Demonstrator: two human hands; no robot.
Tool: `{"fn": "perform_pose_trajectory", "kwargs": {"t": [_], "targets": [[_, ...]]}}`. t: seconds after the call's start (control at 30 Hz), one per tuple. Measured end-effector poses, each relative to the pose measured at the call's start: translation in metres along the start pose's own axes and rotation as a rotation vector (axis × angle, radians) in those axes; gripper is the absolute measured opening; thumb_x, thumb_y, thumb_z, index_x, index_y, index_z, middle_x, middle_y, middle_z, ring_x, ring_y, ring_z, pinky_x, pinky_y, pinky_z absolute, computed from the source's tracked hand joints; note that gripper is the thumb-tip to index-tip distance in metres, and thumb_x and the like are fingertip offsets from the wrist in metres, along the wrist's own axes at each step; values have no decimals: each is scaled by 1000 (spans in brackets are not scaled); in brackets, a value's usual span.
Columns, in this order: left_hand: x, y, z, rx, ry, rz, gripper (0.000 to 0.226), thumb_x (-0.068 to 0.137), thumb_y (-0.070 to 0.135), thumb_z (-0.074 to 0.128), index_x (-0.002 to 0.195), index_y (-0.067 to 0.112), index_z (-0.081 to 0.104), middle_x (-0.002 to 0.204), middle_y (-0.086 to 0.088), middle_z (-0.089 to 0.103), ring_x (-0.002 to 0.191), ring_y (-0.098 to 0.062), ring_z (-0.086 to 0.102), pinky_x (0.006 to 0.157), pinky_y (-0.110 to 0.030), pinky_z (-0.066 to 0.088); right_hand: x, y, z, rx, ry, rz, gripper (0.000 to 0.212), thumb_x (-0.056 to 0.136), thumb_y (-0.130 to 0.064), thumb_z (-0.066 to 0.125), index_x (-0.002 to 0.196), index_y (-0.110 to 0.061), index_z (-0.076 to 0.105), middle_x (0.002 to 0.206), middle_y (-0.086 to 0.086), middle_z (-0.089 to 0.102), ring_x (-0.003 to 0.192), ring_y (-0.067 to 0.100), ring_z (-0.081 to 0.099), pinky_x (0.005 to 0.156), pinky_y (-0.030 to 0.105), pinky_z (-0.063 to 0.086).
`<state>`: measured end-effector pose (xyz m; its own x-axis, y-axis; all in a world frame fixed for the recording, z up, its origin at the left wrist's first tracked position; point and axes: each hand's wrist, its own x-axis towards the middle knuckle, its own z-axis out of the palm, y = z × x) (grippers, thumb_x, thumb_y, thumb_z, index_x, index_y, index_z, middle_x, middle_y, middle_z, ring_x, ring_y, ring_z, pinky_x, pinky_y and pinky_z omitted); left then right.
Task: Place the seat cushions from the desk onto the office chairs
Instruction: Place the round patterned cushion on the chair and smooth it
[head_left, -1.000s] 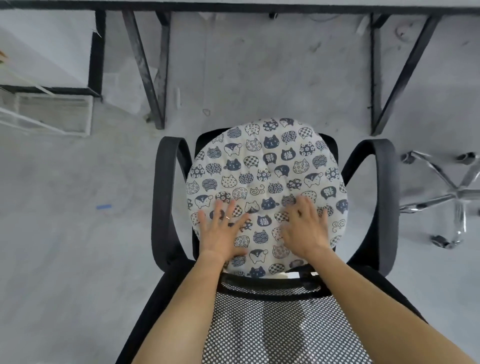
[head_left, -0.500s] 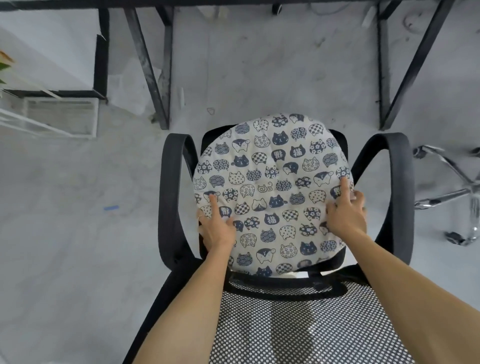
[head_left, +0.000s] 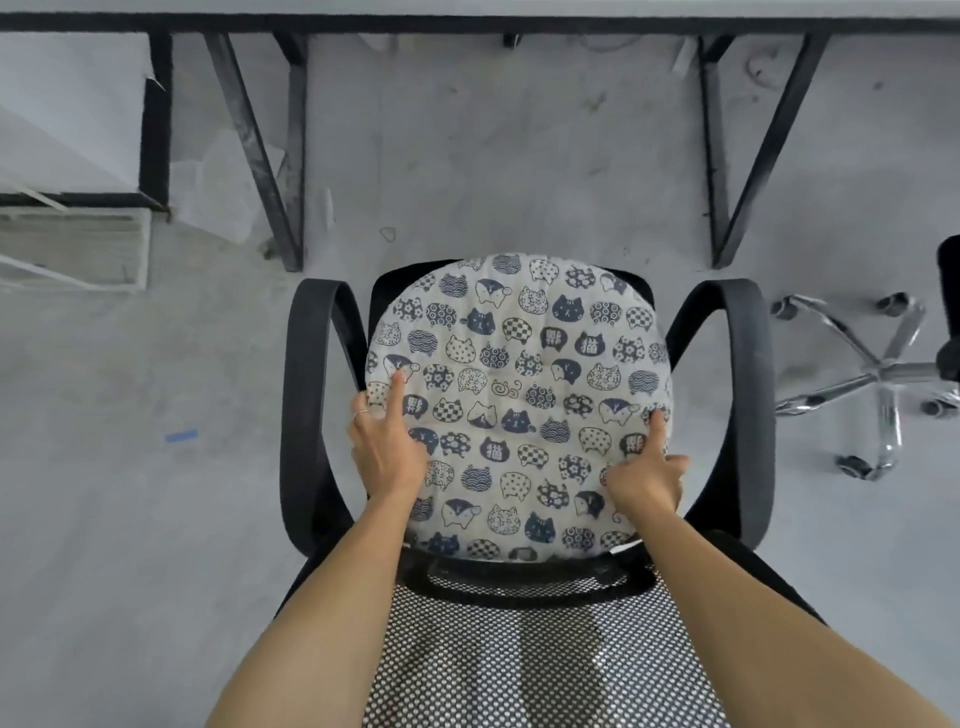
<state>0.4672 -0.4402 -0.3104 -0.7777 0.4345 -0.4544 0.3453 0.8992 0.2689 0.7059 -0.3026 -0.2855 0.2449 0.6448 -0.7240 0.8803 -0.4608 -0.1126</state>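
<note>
A round white seat cushion (head_left: 519, 395) printed with dark blue cat faces lies flat on the seat of a black office chair (head_left: 306, 415), between its two armrests. I look down over the chair's mesh backrest (head_left: 519, 649). My left hand (head_left: 384, 447) holds the cushion's left edge, one digit stretched on top and the others wrapped over the rim. My right hand (head_left: 647, 478) holds the right edge the same way, with one digit on top of the fabric. The desk top (head_left: 467, 10) runs along the upper edge of the view.
Black desk legs (head_left: 280, 156) stand on the grey concrete floor just beyond the chair. The chrome star base of another chair (head_left: 878, 374) sits to the right. A white box-like unit (head_left: 72, 249) is at the left, with blue tape (head_left: 182, 436) on the floor.
My hands slid apart from the cushion's near top surface to its left and right edges and took hold there. The cushion now sits more centred on the seat.
</note>
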Motion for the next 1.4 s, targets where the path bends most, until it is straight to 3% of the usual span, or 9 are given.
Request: {"fn": "perform_pose_trajectory", "kwargs": {"t": [0.07, 0.17, 0.23, 0.6, 0.8, 1.03, 1.13, 1.27, 1.4], "targets": [[-1, 3, 0, 4, -2, -23, 97, 80, -9, 64, 149, 47, 24, 155, -19, 19, 128, -36, 39, 87, -53, 52, 2, 0, 1, -7, 8, -1, 97, 89, 1, 50, 152, -55, 1, 133, 12, 28, 89, 33, 57, 55, 36, 53], [-5, 7, -3, 4, -20, -61, 92, 78, -5, 63, 147, 44, 26, 152, -19, 18, 127, -37, 36, 90, -56, 49, -1, 0, 5, -24, 33, -1, 95, 89, -3, 52, 151, -56, 2, 119, 8, 28, 91, 33, 55, 73, 47, 60], [-10, 6, -4, 3, -27, -102, 89, 78, -3, 63, 145, 41, 25, 150, -19, 17, 125, -37, 36, 89, -55, 48, -1, 0, 6, -7, 47, -13, 93, 90, -6, 54, 151, -56, 4, 111, 5, 25, 91, 32, 55, 77, 49, 59], [-11, 7, -8, 15, -45, -134, 91, 80, -1, 67, 147, 40, 20, 149, -18, 16, 126, -37, 36, 88, -54, 48, 4, 2, 8, 106, 87, -69, 90, 90, -4, 52, 151, -57, 10, 125, 6, 30, 93, 29, 54, 82, 47, 56], [-7, 3, -4, -41, -37, -131, 95, 79, -4, 67, 147, 44, 21, 152, -16, 14, 128, -35, 37, 91, -55, 50, 8, 4, 10, 148, 114, -82, 87, 93, -4, 50, 151, -58, 13, 123, 4, 31, 89, 28, 55, 74, 37, 51], [-3, 2, -4, -7, -87, -120, 96, 81, -3, 65, 149, 44, 15, 155, -14, 9, 131, -35, 34, 90, -54, 51, 10, 2, 11, 107, 115, -110, 88, 93, -6, 49, 148, -62, 10, 129, 3, 29, 101, 30, 53, 84, 47, 55], [-1, -2, -5, 42, -145, -108, 87, 90, 11, 58, 151, 47, 7, 158, -15, 9, 136, -37, 30, 94, -55, 48, 12, 2, 11, 19, 95, -105, 89, 92, -8, 51, 149, -60, 6, 132, 5, 28, 106, 31, 48, 81, 48, 55], [-4, -6, 1, 159, -252, -90, 68, 103, 40, 30, 151, 46, -18, 164, -16, -4, 149, -39, 10, 113, -63, 22, 12, 2, 11, -102, 74, -119, 87, 94, -17, 49, 151, -55, -3, 146, 9, 23, 121, 36, 38, 77, 45, 49], [4, -13, 3, 300, -362, -75, 80, 95, 68, 22, 145, 41, -35, 163, -20, -14, 151, -39, 3, 118, -59, 13, 19, 4, 3, -218, -39, -140, 86, 95, -26, 44, 149, -54, -17, 151, 12, 25, 124, 39, 41, 88, 50, 47]]}}
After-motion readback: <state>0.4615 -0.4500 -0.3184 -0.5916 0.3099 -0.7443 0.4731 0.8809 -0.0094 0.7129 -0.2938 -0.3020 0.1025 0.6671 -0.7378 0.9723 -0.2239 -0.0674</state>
